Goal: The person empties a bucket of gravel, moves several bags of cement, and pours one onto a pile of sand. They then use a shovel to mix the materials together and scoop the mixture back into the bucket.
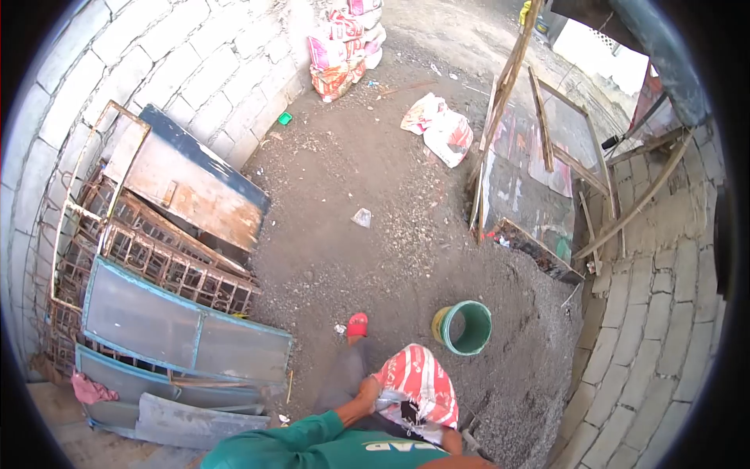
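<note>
A red-and-white striped woven sack (418,377) is held low in front of my body, its crumpled side showing a dark gap. My left hand (368,393) is closed on the sack's left edge, with a greyish fold beside the fingers. At the sack's lower right edge is my right hand (451,440), closed against the material; its fingers are mostly hidden. A green bucket (442,325) with a yellowish outer side stands just beyond the sack to the right, its mouth tilted towards me. Gravel (512,391) lies heaped to the right of the sack.
Metal grilles (180,254), a worn board (191,184) and blue-framed panels (141,313) lean along the left block wall (180,70). Stacked sacks (344,47) and a loose white-red sack (447,133) are further off. A wooden-framed screen (516,187) stands right.
</note>
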Action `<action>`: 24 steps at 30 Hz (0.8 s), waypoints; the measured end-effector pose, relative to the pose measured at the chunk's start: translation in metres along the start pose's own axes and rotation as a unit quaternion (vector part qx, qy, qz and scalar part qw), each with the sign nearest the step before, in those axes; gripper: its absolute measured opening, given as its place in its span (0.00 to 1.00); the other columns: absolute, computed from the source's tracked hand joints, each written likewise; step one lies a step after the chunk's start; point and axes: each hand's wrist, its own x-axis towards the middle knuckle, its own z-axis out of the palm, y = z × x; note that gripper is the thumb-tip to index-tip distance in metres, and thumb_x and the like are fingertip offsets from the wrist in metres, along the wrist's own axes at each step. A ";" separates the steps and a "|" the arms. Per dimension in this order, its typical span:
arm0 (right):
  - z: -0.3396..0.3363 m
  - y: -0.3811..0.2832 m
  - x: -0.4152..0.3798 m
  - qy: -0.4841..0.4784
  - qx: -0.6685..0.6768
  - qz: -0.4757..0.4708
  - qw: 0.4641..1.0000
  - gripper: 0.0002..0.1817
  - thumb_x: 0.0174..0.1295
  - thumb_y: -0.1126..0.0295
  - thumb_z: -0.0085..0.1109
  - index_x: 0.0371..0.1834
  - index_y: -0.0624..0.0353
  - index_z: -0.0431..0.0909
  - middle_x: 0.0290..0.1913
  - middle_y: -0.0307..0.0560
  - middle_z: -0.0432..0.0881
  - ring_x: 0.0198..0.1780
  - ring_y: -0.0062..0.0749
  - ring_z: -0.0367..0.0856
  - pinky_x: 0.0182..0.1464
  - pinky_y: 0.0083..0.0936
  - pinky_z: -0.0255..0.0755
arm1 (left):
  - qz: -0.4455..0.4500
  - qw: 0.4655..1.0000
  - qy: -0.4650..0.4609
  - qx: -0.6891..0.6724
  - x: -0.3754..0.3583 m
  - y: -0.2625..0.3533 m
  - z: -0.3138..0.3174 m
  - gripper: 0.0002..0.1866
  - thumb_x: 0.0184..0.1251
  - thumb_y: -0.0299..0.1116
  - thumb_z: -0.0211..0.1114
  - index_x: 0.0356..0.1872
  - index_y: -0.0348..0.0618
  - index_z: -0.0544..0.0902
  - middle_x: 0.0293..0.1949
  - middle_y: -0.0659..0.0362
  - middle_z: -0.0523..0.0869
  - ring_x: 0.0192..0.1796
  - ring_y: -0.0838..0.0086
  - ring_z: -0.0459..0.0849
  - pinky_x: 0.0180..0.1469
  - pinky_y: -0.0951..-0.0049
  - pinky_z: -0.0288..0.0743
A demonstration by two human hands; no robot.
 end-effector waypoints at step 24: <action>0.303 -0.341 -0.030 -0.311 -0.446 -0.488 0.683 0.17 0.66 0.65 0.51 0.39 0.71 0.81 0.39 0.65 0.82 0.44 0.58 0.80 0.44 0.43 0.71 | 0.433 0.851 0.080 -0.286 -0.156 0.366 0.023 0.14 0.56 0.34 0.48 0.12 0.47 0.63 0.11 0.59 0.63 0.15 0.70 0.61 0.19 0.69 0.54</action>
